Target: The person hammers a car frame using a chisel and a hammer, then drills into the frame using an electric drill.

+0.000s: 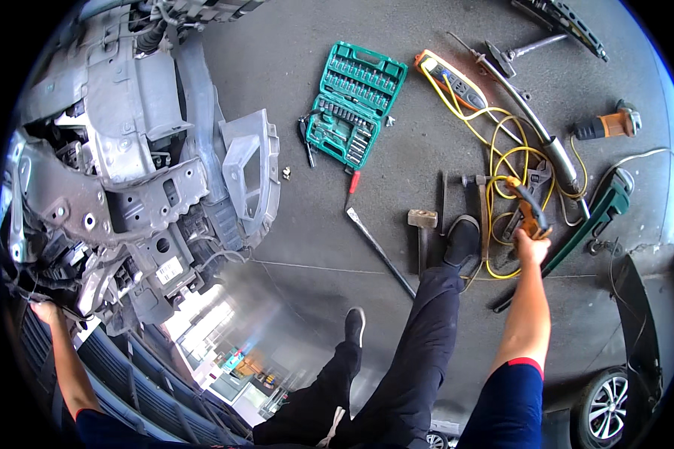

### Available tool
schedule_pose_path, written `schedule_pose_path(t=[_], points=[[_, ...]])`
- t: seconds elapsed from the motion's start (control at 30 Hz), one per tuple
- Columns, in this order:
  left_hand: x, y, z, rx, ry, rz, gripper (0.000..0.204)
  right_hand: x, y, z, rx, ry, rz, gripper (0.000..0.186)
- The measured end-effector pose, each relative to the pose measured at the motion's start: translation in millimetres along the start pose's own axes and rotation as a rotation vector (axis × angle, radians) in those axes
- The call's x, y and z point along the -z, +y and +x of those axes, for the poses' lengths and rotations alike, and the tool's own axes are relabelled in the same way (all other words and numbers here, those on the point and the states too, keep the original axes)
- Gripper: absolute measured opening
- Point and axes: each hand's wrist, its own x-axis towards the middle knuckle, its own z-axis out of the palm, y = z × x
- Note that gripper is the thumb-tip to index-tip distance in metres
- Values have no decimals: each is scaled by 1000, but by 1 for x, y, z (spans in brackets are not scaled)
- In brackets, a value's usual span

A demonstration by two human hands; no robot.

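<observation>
Right hand: corded power tool held low over the cluttered floor; left hand at the vehicle's front end.
From where I stand, the right hand [532, 247] has its fingers wrapped around the near end of the orange-and-black power tool [530, 212], above the floor [299, 217] and the yellow cord [490, 217] looped there. The left hand [46, 313] is at the lower edge of the exposed vehicle front end [131, 198]; its fingertips are hidden, so I cannot tell whether they grip. For good control, grip the tool body firmly, with fingers off any trigger. Lift it clear of the adjustable wrench [538, 176] to avoid snagging. Leave slack toward the orange power strip [460, 81], and place the right shoe [463, 241] outside the cord loops.
</observation>
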Motion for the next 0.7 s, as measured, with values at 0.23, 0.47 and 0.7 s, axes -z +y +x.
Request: schedule_pose_path(t=[0.23,0.47,0.7], points=[[1,-23,35,-55,52,177,49,13,-76,-97,203,-230,-178,85],[32,-33,46,-464,121,268,22,51,-133,-193,71,-913,-314,52],[32,141,-90,-222,93,-285,29,179,-64,-260,545,-598,-702,87]])
